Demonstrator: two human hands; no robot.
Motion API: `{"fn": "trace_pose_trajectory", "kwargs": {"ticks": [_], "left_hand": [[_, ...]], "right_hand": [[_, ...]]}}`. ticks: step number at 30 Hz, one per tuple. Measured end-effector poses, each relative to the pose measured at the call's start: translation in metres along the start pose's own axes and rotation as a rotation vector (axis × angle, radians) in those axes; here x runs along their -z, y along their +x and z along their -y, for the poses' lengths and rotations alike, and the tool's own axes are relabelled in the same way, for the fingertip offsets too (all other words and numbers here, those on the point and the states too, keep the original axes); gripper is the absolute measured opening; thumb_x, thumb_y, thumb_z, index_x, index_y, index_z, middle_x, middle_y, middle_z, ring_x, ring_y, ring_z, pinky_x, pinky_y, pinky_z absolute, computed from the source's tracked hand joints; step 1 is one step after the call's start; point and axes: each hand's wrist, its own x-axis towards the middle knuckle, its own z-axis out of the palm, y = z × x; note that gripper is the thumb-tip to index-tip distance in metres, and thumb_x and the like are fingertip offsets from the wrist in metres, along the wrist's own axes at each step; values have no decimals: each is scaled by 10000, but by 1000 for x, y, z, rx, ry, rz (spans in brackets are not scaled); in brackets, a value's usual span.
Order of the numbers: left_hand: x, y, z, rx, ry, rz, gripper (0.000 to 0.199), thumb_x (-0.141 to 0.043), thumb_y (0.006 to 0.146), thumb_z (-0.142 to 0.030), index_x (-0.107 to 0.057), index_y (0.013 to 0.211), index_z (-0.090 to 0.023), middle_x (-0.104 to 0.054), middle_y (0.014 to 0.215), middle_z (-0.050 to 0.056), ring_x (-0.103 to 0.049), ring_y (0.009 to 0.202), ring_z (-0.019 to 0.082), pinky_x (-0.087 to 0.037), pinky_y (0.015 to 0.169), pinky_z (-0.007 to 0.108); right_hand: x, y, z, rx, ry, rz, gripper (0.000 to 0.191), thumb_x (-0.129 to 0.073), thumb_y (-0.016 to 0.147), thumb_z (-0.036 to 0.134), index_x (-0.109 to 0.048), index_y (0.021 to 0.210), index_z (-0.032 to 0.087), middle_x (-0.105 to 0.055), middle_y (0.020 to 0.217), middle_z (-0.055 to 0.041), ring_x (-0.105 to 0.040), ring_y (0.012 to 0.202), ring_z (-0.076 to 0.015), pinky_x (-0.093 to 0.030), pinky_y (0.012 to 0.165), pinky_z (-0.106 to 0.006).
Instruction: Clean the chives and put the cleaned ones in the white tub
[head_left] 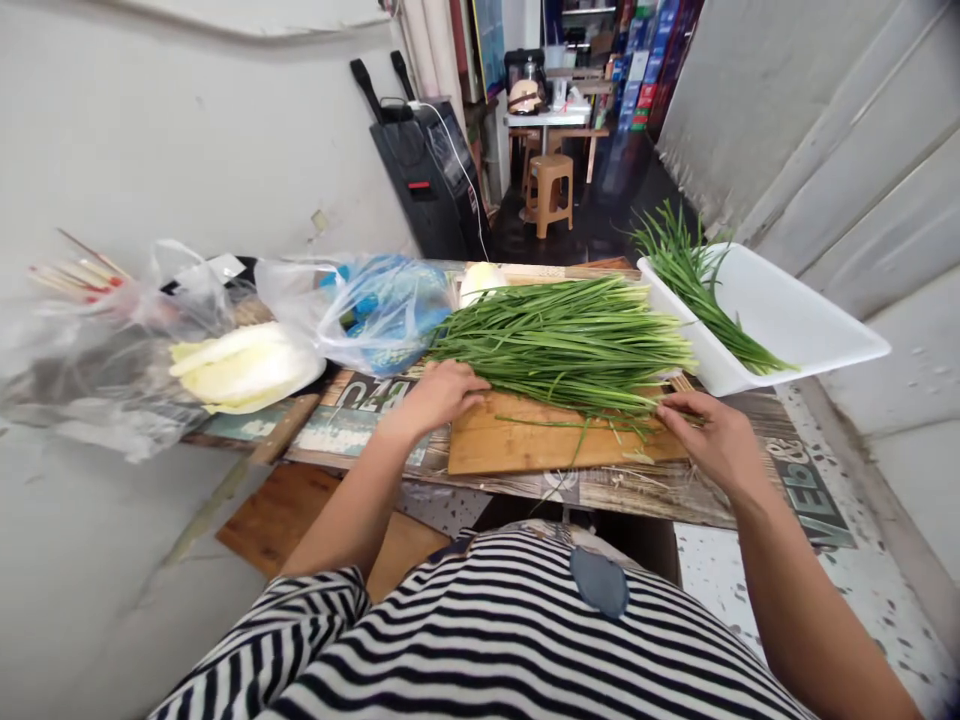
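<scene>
A thick pile of garlic chives (570,335) lies lengthwise over a wooden cutting board (517,445), leafy tips to the left and pale stem ends to the right. At the left, near edge of the pile, my left hand (442,398) has its bent fingers and thumb closed on the leaf tips. My right hand (709,432) pinches the stem ends at the near right corner, by the board's edge. A few loose chives and pale scraps lie on the board's front part. More chives (701,290) rest in a white plastic basin (817,325) on the right.
Left on the table are a napa cabbage (251,365), a plastic bag with blue-netted contents (390,310), and a knife with a wooden handle (285,428) jutting over the front edge. Another pale cabbage (481,280) sits behind the chives. A black speaker (431,180) stands behind the table.
</scene>
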Motion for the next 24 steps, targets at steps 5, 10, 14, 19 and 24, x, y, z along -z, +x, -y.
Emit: {"fn": "trace_pose_trajectory", "kwargs": {"ticks": [5, 10, 14, 19, 24], "left_hand": [[15, 9, -77, -115, -68, -297, 311, -454, 966, -354, -696, 1099, -211, -716, 1076, 86, -621, 1013, 216, -405, 930, 391], [-18, 63, -142, -399, -306, -99, 345, -451, 974, -309, -617, 1247, -182, -680, 1228, 82, -625, 1109, 187, -454, 956, 314], [-28, 78, -148, -275, -454, -15, 286, -452, 956, -265, -722, 986, -176, -750, 995, 49, -667, 910, 161, -477, 829, 249], [-19, 77, -142, -111, -679, 92, 268, -458, 910, -227, -694, 814, -142, -714, 715, 6, -593, 584, 95, -437, 617, 202], [-17, 81, -143, -39, -825, 191, 271, -428, 903, -223, -663, 816, -120, -699, 708, 16, -568, 498, 70, -423, 538, 181]], "right_hand": [[5, -5, 17, 45, 128, -16, 190, -610, 825, 349, -699, 918, 209, -737, 906, -52, -688, 837, -212, -542, 786, -345], [4, -10, 24, -85, 336, 0, 218, -668, 796, 368, -715, 941, 213, -740, 946, -56, -686, 862, -207, -555, 777, -341], [1, -12, 9, -269, 444, -34, 399, -705, 752, 410, -698, 1081, 185, -733, 880, -58, -671, 756, -187, -556, 727, -347], [-5, -9, 7, -240, 291, -106, 247, -677, 764, 434, -751, 762, 198, -700, 822, -57, -633, 755, -185, -517, 703, -337], [-28, 2, 31, -287, 533, -26, 302, -738, 693, 499, -740, 723, 199, -704, 754, -47, -610, 693, -179, -503, 656, -332]]}}
